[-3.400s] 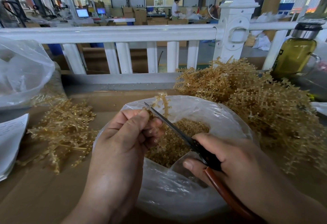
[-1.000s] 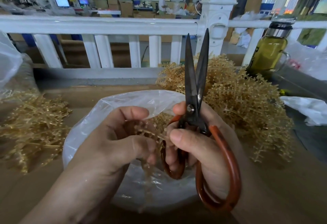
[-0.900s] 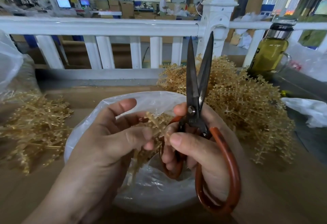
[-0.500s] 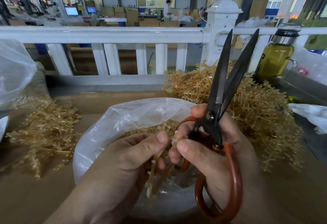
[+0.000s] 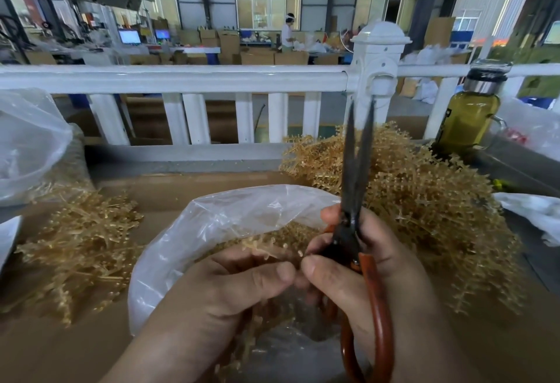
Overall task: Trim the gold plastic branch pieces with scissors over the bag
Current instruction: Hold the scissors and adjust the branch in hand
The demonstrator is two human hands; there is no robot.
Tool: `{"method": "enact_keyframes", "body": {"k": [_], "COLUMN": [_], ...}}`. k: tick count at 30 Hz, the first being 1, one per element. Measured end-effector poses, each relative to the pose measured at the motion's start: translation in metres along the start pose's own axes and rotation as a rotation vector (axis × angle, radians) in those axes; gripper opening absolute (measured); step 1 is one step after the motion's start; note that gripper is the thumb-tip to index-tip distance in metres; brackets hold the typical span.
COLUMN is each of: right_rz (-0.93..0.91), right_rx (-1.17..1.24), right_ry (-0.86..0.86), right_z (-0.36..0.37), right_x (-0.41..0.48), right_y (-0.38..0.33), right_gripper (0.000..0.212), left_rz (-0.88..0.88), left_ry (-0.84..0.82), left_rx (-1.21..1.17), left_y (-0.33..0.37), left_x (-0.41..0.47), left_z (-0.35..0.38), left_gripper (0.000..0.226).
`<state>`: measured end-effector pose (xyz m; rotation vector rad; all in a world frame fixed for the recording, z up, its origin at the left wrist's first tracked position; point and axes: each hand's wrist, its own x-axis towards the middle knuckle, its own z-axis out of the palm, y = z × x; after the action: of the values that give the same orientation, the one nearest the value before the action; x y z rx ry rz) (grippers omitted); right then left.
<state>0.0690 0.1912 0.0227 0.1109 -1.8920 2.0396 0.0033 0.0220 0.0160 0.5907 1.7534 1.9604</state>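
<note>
Gold plastic branch piece (image 5: 261, 244) pinched in left hand (image 5: 224, 288) over clear plastic bag (image 5: 242, 210); right hand (image 5: 397, 267) grips orange-handled scissors (image 5: 346, 240), blades upright, barely parted.

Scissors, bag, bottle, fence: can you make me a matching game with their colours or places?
Things:
1. scissors
2. bag
3. bottle
4. fence

Clues:
a. white, across the back
b. clear plastic, in the middle
c. orange handles, blades pointing up
d. yellow-green, far right

Pairs: 1-c, 2-b, 3-d, 4-a
</note>
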Motion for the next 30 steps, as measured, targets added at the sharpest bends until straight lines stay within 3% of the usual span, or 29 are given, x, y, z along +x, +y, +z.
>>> {"method": "enact_keyframes", "body": {"k": [4, 9, 13, 22, 27, 30], "right_rz": [0.042, 0.048, 0.098, 0.098, 0.098, 0.105], "right_rx": [-0.146, -0.05, -0.136, -0.425, -0.492, -0.461], "right_ry": [-0.026, -0.071, -0.108, -0.151, -0.146, -0.153], "right_z": [-0.006, -0.005, -0.003, -0.006, -0.01, -0.011], "right_x": [0.001, 0.001, -0.002, -0.001, 0.001, 0.001], "right_y": [0.003, -0.004, -0.004, -0.002, -0.003, -0.008], "right_gripper": [0.043, 0.037, 0.039, 0.041, 0.04, 0.051], "left_rz": [0.035, 0.136, 0.143, 0.133, 0.215, 0.241], "left_ry": [0.106, 0.277, 0.291, 0.269, 0.292, 0.325], "left_rx": [-0.169, -0.197, -0.132, -0.297, -0.269, -0.298], "left_y": [0.002, 0.003, 0.004, 0.008, 0.006, 0.007], "left_x": [0.001, 0.005, 0.003, 0.004, 0.004, 0.005], "left_z": [0.007, 0.017, 0.019, 0.019, 0.014, 0.009], "left_gripper": [0.027, 0.017, 0.014, 0.014, 0.01, 0.027]}}
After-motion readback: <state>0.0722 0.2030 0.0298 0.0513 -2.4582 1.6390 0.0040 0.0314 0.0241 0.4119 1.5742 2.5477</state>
